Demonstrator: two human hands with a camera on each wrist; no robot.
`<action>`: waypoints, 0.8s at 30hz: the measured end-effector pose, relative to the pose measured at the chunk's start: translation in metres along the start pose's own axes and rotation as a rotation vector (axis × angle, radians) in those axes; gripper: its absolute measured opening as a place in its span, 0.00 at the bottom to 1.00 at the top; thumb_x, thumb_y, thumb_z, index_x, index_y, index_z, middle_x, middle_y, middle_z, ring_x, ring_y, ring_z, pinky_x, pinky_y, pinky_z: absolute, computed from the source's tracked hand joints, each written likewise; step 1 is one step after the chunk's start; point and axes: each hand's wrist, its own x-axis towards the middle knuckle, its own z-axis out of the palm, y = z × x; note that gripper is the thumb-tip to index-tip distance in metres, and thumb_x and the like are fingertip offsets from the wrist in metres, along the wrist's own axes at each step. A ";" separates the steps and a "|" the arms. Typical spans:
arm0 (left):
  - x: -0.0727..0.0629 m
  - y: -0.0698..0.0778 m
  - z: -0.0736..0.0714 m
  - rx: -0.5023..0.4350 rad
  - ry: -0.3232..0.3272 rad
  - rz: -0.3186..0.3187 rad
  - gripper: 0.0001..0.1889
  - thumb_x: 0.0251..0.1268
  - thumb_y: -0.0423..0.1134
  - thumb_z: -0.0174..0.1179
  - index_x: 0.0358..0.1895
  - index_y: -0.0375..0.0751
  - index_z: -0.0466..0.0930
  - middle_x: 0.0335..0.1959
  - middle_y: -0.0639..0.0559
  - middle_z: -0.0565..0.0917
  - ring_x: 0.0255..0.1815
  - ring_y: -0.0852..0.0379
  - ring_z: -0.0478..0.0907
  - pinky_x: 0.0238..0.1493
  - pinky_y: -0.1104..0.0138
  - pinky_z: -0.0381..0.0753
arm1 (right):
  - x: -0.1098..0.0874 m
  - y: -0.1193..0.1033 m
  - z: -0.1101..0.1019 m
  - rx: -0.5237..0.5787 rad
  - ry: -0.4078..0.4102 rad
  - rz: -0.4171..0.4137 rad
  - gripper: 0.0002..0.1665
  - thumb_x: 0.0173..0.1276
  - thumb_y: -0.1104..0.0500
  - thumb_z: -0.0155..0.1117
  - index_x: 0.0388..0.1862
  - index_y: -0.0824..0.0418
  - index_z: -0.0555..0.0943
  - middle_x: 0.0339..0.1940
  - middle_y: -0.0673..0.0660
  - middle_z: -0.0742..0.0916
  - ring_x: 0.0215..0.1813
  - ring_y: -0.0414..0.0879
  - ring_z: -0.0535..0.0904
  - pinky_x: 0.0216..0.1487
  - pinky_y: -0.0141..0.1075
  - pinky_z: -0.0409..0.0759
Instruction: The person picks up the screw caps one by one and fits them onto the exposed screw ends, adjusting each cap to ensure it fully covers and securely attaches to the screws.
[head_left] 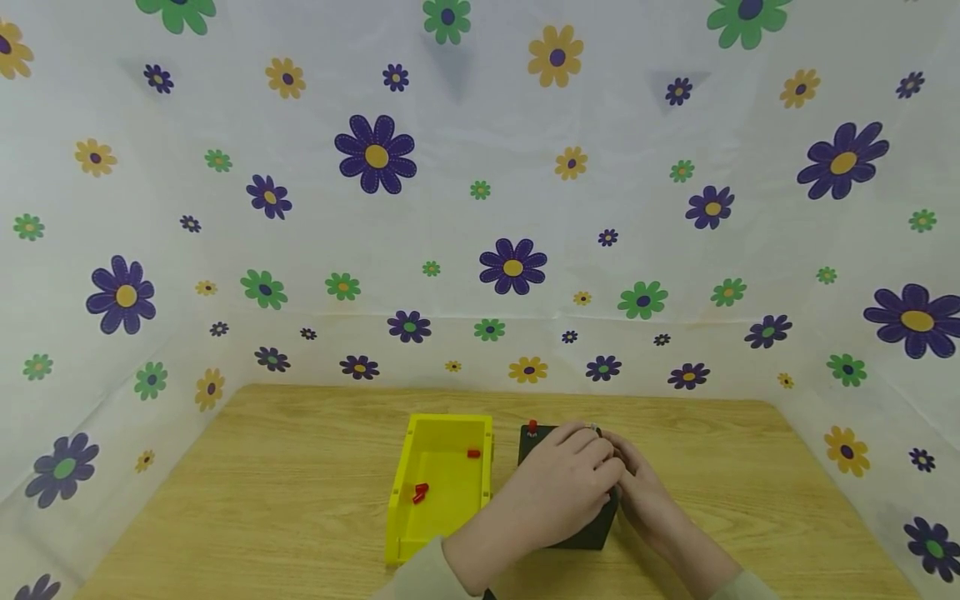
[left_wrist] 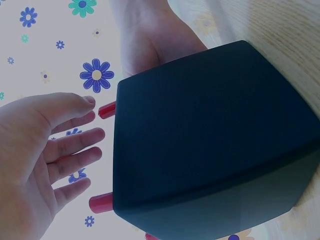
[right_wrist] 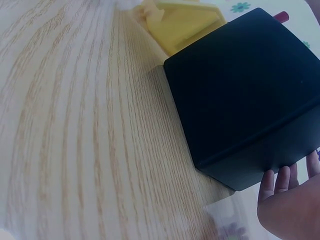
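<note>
A black box [head_left: 588,533] stands on the table with red caps on its top. One red cap [head_left: 532,426] shows at its far left corner. My left hand [head_left: 566,479] is over the top of the box. In the left wrist view its thumb and index finger are close together, just short of a red cap [left_wrist: 107,110], with a small gap visible; another red cap [left_wrist: 101,203] sits near the little finger. My right hand [head_left: 652,500] rests against the right side of the box, its fingertips [right_wrist: 282,177] touching the wall.
Left of the box stands a yellow bin [head_left: 400,492] with a few loose red caps [head_left: 473,454] inside. The wooden table [head_left: 285,483] is bordered by a white flowered sheet [head_left: 450,217] at the back and sides.
</note>
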 end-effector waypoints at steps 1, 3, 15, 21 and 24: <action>0.000 0.000 0.000 0.000 -0.005 -0.001 0.06 0.72 0.48 0.68 0.46 0.57 0.89 0.47 0.64 0.88 0.56 0.63 0.83 0.74 0.67 0.75 | 0.000 0.000 0.000 -0.001 -0.001 -0.001 0.35 0.87 0.57 0.48 0.86 0.62 0.51 0.82 0.61 0.63 0.60 0.24 0.73 0.62 0.20 0.75; 0.000 0.000 0.000 0.002 -0.013 -0.001 0.06 0.72 0.48 0.68 0.46 0.57 0.89 0.46 0.63 0.88 0.56 0.63 0.83 0.75 0.67 0.75 | 0.000 0.000 0.000 -0.001 0.000 -0.002 0.35 0.87 0.58 0.48 0.86 0.62 0.51 0.81 0.60 0.65 0.60 0.25 0.74 0.62 0.20 0.75; 0.000 -0.001 -0.001 -0.019 -0.069 0.016 0.11 0.72 0.53 0.67 0.49 0.55 0.88 0.50 0.62 0.88 0.58 0.61 0.81 0.77 0.66 0.73 | 0.001 -0.001 0.000 -0.020 -0.008 0.013 0.36 0.87 0.59 0.46 0.86 0.62 0.49 0.86 0.66 0.59 0.64 0.28 0.70 0.61 0.18 0.73; -0.002 -0.003 -0.001 -0.015 -0.037 0.028 0.09 0.74 0.52 0.65 0.48 0.56 0.88 0.48 0.62 0.87 0.56 0.61 0.81 0.76 0.65 0.74 | 0.000 -0.002 0.001 -0.034 -0.019 0.021 0.37 0.87 0.58 0.46 0.87 0.62 0.47 0.87 0.66 0.58 0.71 0.37 0.66 0.60 0.17 0.73; -0.002 -0.003 -0.001 -0.020 -0.035 0.029 0.09 0.74 0.52 0.65 0.48 0.56 0.88 0.48 0.62 0.87 0.56 0.61 0.82 0.75 0.65 0.75 | 0.000 -0.002 0.001 -0.025 -0.026 0.014 0.36 0.87 0.59 0.45 0.87 0.62 0.47 0.87 0.66 0.57 0.69 0.33 0.68 0.61 0.18 0.73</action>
